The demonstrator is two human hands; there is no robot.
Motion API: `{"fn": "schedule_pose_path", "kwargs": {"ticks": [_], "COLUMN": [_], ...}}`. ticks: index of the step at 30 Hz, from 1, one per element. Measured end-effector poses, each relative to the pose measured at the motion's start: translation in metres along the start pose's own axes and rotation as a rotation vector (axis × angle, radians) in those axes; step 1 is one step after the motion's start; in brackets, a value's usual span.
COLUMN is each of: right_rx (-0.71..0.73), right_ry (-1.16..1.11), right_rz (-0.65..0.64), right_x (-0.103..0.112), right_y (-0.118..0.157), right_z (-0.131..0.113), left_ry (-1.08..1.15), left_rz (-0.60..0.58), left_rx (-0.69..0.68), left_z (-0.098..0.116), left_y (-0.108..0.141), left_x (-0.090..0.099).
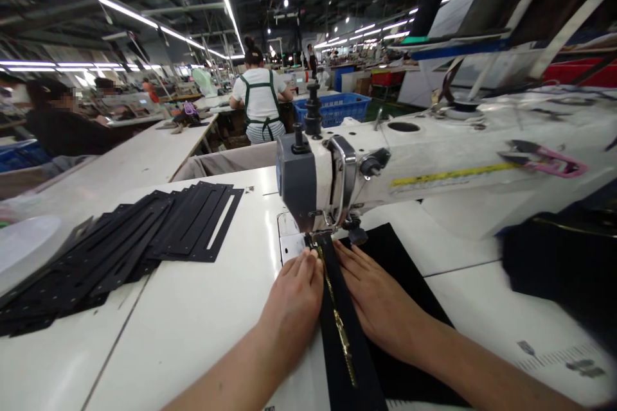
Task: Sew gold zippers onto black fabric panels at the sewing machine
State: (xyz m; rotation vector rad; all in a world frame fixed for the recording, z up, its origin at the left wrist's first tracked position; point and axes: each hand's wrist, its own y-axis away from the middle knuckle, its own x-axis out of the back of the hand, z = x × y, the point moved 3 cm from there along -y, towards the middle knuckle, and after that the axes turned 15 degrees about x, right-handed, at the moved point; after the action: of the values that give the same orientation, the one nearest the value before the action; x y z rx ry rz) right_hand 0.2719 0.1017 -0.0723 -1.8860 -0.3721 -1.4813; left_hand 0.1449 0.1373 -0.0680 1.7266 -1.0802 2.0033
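Black frames (pixel 193 225): fanned pile, lay on table (pixel 183 334), left. My left hand (pixel 296 292): fingers bunched together, tips at left edge of strip (pixel 360 369); could not tell whether pinching. Zip (pixel 340 327): gold, ran along strip between my hands, nearer left. Strip: black, long axis pointed forward under machine (pixel 409 148), near end toward me, slightly right. My right hand (pixel 380 308): laid flat, fingers together, along strip's right edge, over panel (pixel 395 253).

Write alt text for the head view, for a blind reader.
A person's left hand and right hand flank a gold-toothed black zipper at a white sewing machine; slotted black panels lie fanned across the white table at left.
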Motion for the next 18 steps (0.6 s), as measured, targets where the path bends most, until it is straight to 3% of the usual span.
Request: {"fn": "schedule_pose_path", "kwargs": {"ticks": [18], "right_rx": [0.059], "right_ry": [0.037], "right_rz": [0.077], "right_x": [-0.0083], "right_y": [0.0015], "right_z": [0.003], "left_ry": [0.126], "left_rz": [-0.121], "left_rx": [0.12], "left_z": [0.0012], "left_y": [-0.0055], "left_x": [0.0076]}}
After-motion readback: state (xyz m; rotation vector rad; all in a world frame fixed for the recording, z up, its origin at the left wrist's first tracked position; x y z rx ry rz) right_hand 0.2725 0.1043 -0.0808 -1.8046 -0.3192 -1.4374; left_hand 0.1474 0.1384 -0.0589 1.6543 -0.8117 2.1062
